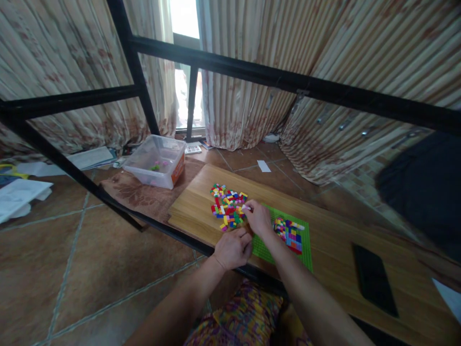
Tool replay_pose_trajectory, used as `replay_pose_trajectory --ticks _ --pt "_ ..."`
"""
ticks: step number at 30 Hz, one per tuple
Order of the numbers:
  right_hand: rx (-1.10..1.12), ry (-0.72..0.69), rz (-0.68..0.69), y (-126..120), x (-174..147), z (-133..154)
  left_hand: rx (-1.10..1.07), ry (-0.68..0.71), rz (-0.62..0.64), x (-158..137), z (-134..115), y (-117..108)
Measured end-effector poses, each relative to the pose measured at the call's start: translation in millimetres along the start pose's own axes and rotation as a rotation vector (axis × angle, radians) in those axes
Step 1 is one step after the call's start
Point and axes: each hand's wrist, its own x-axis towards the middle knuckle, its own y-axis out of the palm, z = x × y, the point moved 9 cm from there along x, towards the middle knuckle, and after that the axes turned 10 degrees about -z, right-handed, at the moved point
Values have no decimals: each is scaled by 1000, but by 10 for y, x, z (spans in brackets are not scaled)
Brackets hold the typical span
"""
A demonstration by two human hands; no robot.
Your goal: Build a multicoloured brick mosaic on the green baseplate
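A loose pile of small coloured toy bricks [225,204] lies on the wooden board. At the pile's right edge my right hand [259,220] is closed in a pinch, with a small whitish brick [246,207] at its fingertips. My left hand [233,249] rests near the board's front edge, just below the pile, its fingers curled; anything inside them is hidden. Partly behind my right forearm lies a green studded baseplate [305,240]. Bricks of many colours are built up on it in a cluster [291,235].
A black phone-like slab [374,278] lies on the wooden board [331,250], to the right. Beyond the board's left end stands a clear plastic bin [154,166] with a few pieces inside. Dark metal bars [223,62] cross in front of the curtains. White paper [263,166] lies on the tiles.
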Motion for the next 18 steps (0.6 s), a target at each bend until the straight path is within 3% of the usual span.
replay_pose_trajectory --ticks 4,9,11,18 --pt "234 -15 -50 -177 -185 34 -79 -57 -94 11 49 -89" --pt "431 9 -28 -349 -431 -42 -176 -287 -227 -5 249 -216" --pt "503 29 -8 -369 -521 -73 -227 -357 -233 -13 302 -235" --pt "782 145 63 -231 -694 -112 -423 -401 -162 22 339 -249"
